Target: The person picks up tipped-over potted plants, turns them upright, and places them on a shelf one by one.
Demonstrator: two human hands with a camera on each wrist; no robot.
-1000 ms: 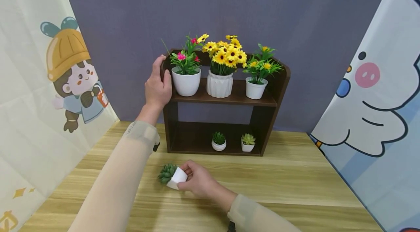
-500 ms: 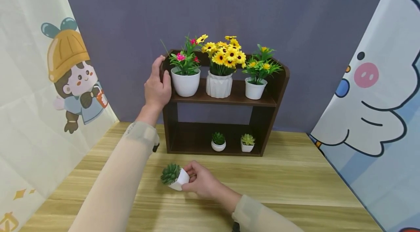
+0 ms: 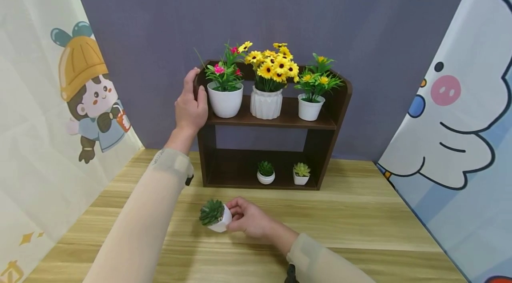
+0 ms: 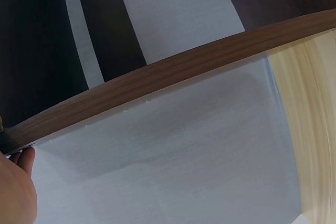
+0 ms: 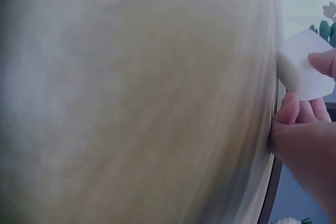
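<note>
My right hand [image 3: 250, 218] pinches the white pot of a green succulent [image 3: 212, 212] in front of the shelf. The plant tilts left, its leaves facing away from the hand. Seen from the right wrist, thumb and fingers hold the white pot [image 5: 304, 64] close beside the wood-grain tabletop. My left hand [image 3: 190, 107] grips the upper left side panel of the dark brown two-tier shelf [image 3: 276, 124]. In the left wrist view, fingertips show at the edge of the shelf panel [image 4: 157, 74], with the rest of that hand mostly out of frame.
On the upper tier stand a pink-flowered plant [image 3: 225, 101], yellow daisies [image 3: 266, 104] in a ribbed pot and a smaller yellow-flowered plant [image 3: 310, 109]. Two small succulents, one in a round pot [image 3: 266, 177] and one in a square pot [image 3: 301, 180], sit below. Printed curtains flank the wooden table [image 3: 360, 229].
The right hand has shifted slightly right with the succulent and turned it somewhat more upright. The left hand keeps its place on the shelf.
</note>
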